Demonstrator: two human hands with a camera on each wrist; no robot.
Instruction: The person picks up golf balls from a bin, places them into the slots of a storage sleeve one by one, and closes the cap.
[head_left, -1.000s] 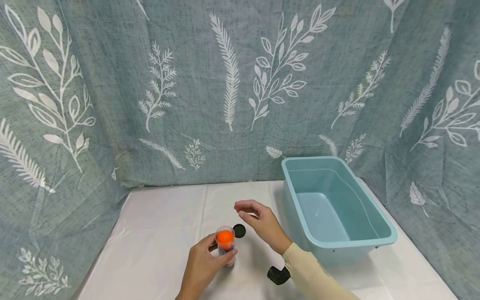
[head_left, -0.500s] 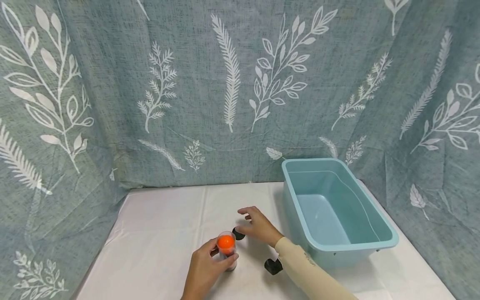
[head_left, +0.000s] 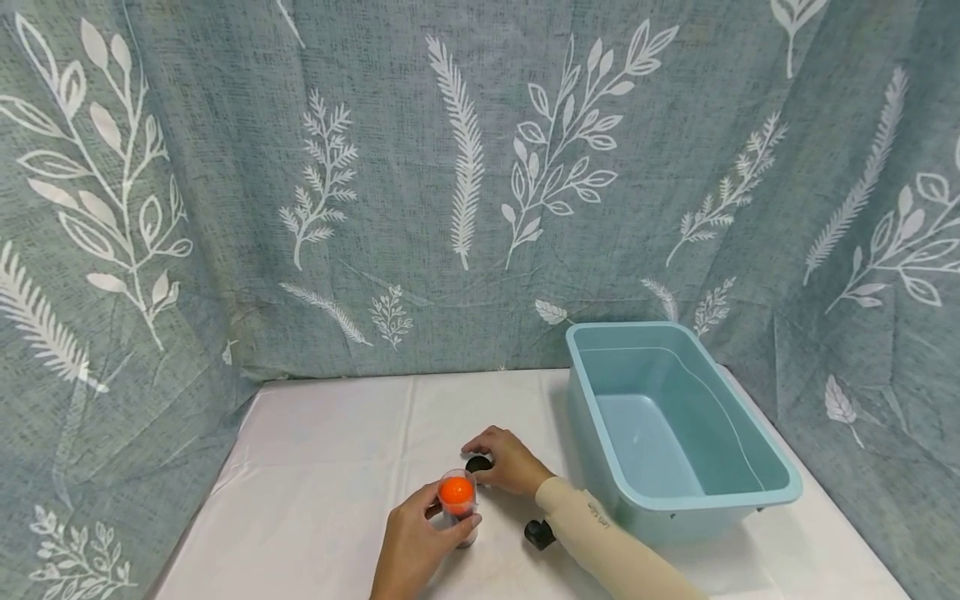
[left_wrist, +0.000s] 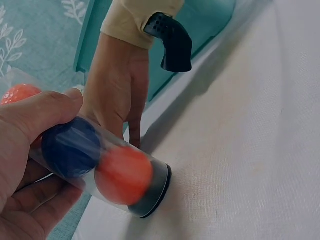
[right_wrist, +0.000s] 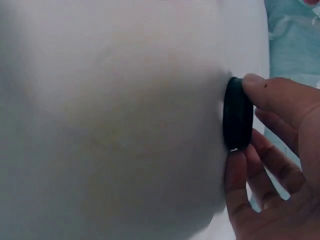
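My left hand (head_left: 422, 537) grips a clear plastic tube (left_wrist: 94, 188), standing open end up in the head view. An orange ball (head_left: 456, 492) shows at its mouth. Lower down, the left wrist view shows a blue ball (left_wrist: 72, 147), then another orange ball (left_wrist: 124, 175) above the black base (left_wrist: 156, 192). Just beyond the tube, my right hand (head_left: 516, 467) pinches a round black lid (right_wrist: 238, 114) by its edge, thumb on one side and fingertips on the other. The lid is down at the white cloth.
A light blue plastic tub (head_left: 678, 502) stands on the right of the white-covered table (head_left: 322, 483). A black curved piece (head_left: 538, 534) sits at my right wrist. Grey-green curtain (head_left: 375, 167) with white leaf prints hangs behind and at both sides.
My right hand has come down from above the table and its fingers have closed round the black lid. My left hand keeps its hold on the tube, almost in the same place.
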